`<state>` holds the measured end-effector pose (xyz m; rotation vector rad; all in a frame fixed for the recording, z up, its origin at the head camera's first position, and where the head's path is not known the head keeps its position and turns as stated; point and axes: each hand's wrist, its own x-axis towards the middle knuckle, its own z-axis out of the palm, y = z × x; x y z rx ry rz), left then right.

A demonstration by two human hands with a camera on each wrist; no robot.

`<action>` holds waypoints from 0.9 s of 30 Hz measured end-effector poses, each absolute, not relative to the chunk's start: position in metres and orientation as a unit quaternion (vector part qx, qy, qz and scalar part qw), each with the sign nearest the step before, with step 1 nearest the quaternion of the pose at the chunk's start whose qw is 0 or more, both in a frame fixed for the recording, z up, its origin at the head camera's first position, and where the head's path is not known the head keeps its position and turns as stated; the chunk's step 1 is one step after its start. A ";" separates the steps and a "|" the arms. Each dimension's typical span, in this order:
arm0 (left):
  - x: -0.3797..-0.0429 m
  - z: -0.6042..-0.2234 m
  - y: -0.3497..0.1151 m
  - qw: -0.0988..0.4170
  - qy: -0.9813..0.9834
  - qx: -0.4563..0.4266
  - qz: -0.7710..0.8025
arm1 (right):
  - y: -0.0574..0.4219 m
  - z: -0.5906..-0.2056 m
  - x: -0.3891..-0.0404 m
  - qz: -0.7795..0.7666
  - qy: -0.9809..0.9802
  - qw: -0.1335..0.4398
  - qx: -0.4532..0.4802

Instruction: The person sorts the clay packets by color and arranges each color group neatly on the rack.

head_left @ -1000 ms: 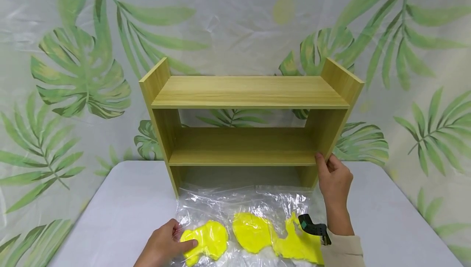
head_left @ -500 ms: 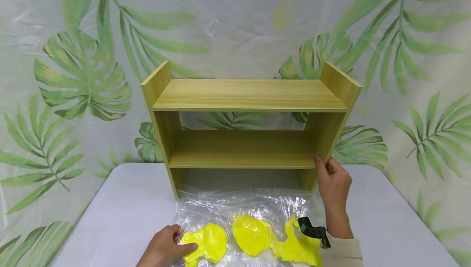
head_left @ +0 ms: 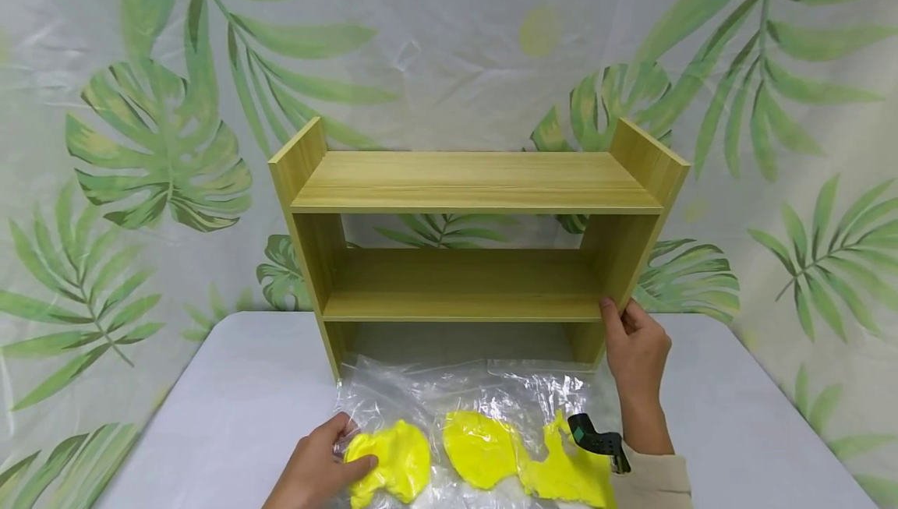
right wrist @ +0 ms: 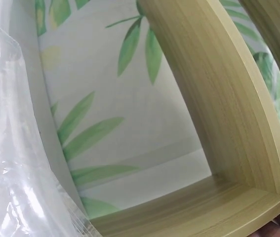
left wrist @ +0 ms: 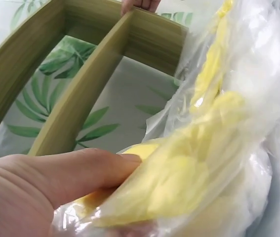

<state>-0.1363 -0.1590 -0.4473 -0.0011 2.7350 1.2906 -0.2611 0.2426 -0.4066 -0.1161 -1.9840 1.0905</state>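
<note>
My left hand [head_left: 319, 458] pinches the left end of a clear plastic bag [head_left: 393, 384], with its thumb over a yellow clay-like lump [head_left: 396, 454] inside. In the left wrist view the thumb presses on the film-covered yellow lump [left wrist: 174, 182], and most of the fingers are hidden behind it. Two more flat yellow pieces lie under the film to the right, a rounded one [head_left: 480, 447] and a ragged one [head_left: 568, 470]. My right hand [head_left: 638, 345] grips the front edge of the right side panel of a wooden shelf [head_left: 463, 283], thumb at the middle board.
The shelf stands upright on a white table [head_left: 189, 408], behind the bags. A leaf-patterned cloth [head_left: 456, 65] hangs behind it. Near the right sleeve, a black bracket [head_left: 596, 437] sits over the ragged yellow piece.
The left hand has risen slightly, and the left yellow lump has shifted and changed shape under it. The right hand keeps its place on the shelf. The head view has tilted a little.
</note>
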 end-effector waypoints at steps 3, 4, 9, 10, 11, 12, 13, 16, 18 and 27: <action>-0.136 -0.446 -0.160 0.059 0.897 0.012 0.438 | 0.243 -0.406 -0.261 0.438 -0.792 0.423 -0.047; -0.136 -0.445 -0.161 0.064 0.893 0.014 0.445 | 0.243 -0.406 -0.261 0.437 -0.793 0.422 -0.048; -0.137 -0.447 -0.163 0.099 0.870 0.031 0.481 | 0.243 -0.408 -0.261 0.431 -0.798 0.418 -0.047; -0.138 -0.447 -0.163 0.100 0.869 0.038 0.484 | 0.244 -0.408 -0.261 0.429 -0.799 0.419 -0.046; -0.138 -0.447 -0.164 0.101 0.868 0.043 0.485 | 0.244 -0.408 -0.261 0.429 -0.799 0.419 -0.046; -0.138 -0.446 -0.165 0.103 0.865 0.048 0.488 | 0.243 -0.409 -0.261 0.429 -0.800 0.418 -0.046; -0.137 -0.446 -0.166 0.106 0.863 0.052 0.492 | 0.243 -0.409 -0.260 0.429 -0.800 0.416 -0.046; -0.134 -0.443 -0.168 0.108 0.859 0.068 0.496 | 0.243 -0.410 -0.258 0.430 -0.802 0.411 -0.050; -0.133 -0.441 -0.169 0.117 0.848 0.081 0.511 | 0.242 -0.410 -0.258 0.429 -0.803 0.410 -0.050; -0.133 -0.426 -0.177 0.080 0.823 0.117 0.550 | 0.241 -0.407 -0.259 0.429 -0.794 0.427 -0.048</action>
